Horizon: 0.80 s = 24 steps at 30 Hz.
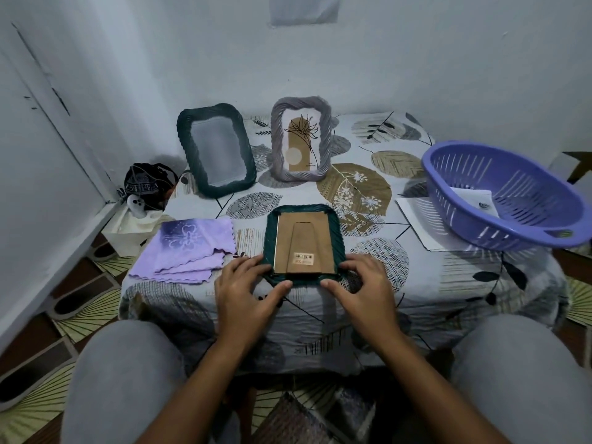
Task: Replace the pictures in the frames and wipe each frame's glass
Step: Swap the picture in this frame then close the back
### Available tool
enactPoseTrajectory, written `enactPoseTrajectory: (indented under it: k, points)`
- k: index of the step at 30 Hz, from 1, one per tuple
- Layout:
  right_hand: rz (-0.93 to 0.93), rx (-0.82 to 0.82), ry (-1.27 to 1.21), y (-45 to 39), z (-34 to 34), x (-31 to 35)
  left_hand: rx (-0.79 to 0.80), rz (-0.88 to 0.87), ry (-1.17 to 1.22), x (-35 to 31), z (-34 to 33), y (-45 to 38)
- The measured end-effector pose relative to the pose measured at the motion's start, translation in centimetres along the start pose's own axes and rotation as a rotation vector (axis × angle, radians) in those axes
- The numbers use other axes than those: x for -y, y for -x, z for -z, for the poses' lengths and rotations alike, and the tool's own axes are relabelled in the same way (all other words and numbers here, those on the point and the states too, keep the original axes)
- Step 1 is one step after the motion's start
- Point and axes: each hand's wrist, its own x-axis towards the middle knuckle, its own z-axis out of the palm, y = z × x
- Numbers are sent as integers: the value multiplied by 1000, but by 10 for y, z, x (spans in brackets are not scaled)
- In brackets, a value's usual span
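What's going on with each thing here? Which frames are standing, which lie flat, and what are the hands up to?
Front green frame: lying face down, cardboard back up.
Back green frame: propped upright, no picture visible.
Grey frame: standing upright, plant picture inside.
Purple cloth: folded, lying unused.
Purple basket: tilted, paper inside.
Left hand: touching the front frame's near edge.
Right hand: touching the same edge.

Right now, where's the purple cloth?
Head view: the purple cloth lies folded on the table's left side, just left of the face-down green frame.
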Motion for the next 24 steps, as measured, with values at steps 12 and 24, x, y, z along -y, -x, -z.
enactPoseTrajectory:
  k: [12, 24]
  points:
    - [-25, -9, -27, 0, -1, 2, -37, 15, 57, -1, -4, 3]
    - [-43, 7, -49, 0, 0, 2, -19, 7, 40, -1, -4, 2]
